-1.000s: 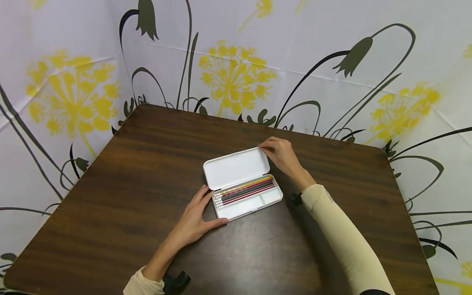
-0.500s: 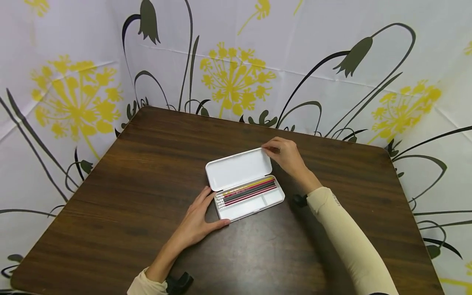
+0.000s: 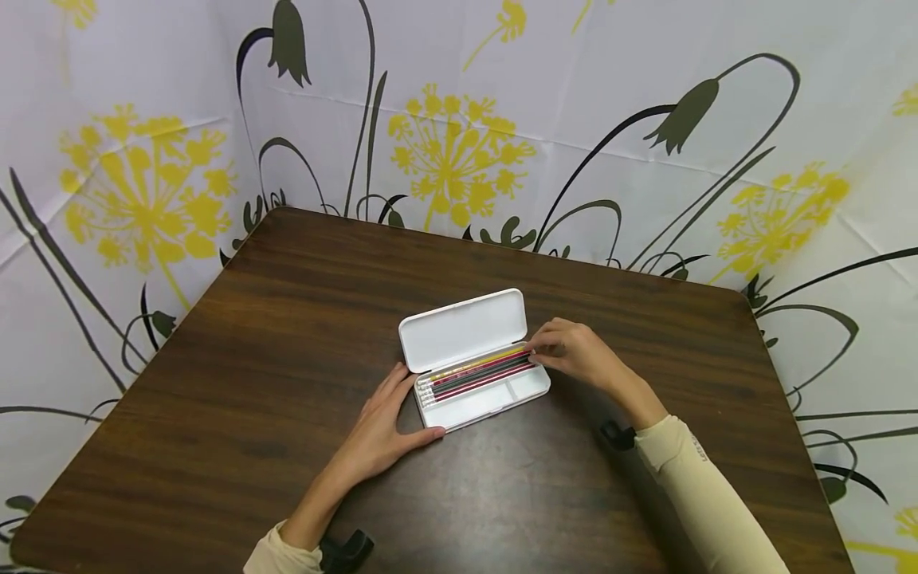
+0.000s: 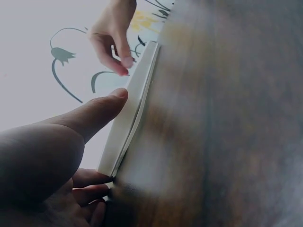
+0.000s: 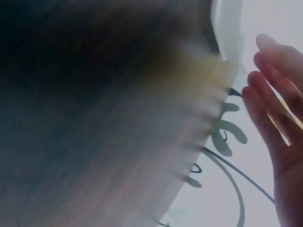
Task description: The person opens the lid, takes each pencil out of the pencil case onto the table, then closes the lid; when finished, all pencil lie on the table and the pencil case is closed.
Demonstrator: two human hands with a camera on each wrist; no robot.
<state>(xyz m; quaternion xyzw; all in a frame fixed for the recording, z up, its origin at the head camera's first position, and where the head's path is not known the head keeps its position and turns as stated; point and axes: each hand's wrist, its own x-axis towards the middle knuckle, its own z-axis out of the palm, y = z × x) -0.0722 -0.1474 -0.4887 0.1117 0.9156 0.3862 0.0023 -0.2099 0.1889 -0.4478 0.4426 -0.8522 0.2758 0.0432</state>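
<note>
A white pencil case (image 3: pixel 495 396) lies with its lid (image 3: pixel 462 328) raised on the brown table. Inside, a row of pencils (image 3: pixel 473 378), yellow, red and dark, has its white eraser ends to the left. My left hand (image 3: pixel 376 434) grips the case's left end, thumb at the front edge and fingers at the back corner. In the left wrist view, the left thumb (image 4: pixel 102 106) presses the case's side (image 4: pixel 132 104). My right hand (image 3: pixel 577 351) is over the case's right end, fingertips by the pencils' tips. The right wrist view shows its fingers (image 5: pixel 265 99) loosely extended, pinching nothing visible.
The brown wooden table (image 3: pixel 308 319) reaches back to a white curtain (image 3: pixel 574 80) printed with yellow and grey-green flowers. A small divider (image 3: pixel 511 390) splits the case's front compartment. Dark straps with camera mounts (image 3: pixel 347 550) sit at both wrists.
My right hand has left the lid's upper right corner and moved down toward me, to the right ends of the pencils. The left hand keeps its place on the case.
</note>
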